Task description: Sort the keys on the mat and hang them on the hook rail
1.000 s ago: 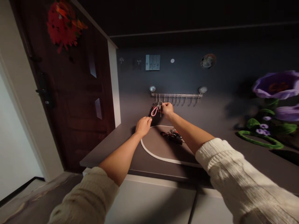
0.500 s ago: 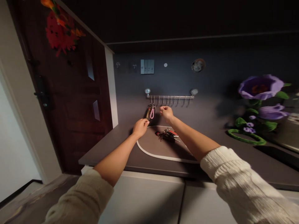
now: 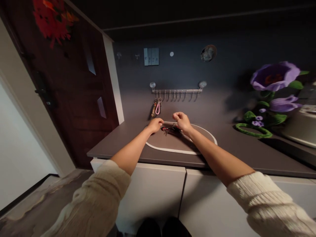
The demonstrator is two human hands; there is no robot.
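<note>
A bunch of keys with red and dark tags [image 3: 170, 129] lies on an oval grey mat [image 3: 177, 144] with a white rim on the dark countertop. My left hand [image 3: 155, 125] and my right hand [image 3: 181, 120] are both at the bunch, fingers curled, touching it from either side. On the wall behind, a metal hook rail [image 3: 176, 90] carries a keyring with a pink strap [image 3: 157, 107] on its left hooks, hanging free of my hands.
A dark wooden door [image 3: 69, 85] with a red ornament stands at the left. Purple artificial flowers [image 3: 274, 80] with a green looped stem sit at the right on the countertop [image 3: 118, 141]. A row of wall switches [image 3: 151, 56] is above the rail. White cabinet doors are below.
My right hand let go of the pink-strap keyring, which now hangs on the rail. Both hands came down to the key bunch on the mat. The view dropped lower.
</note>
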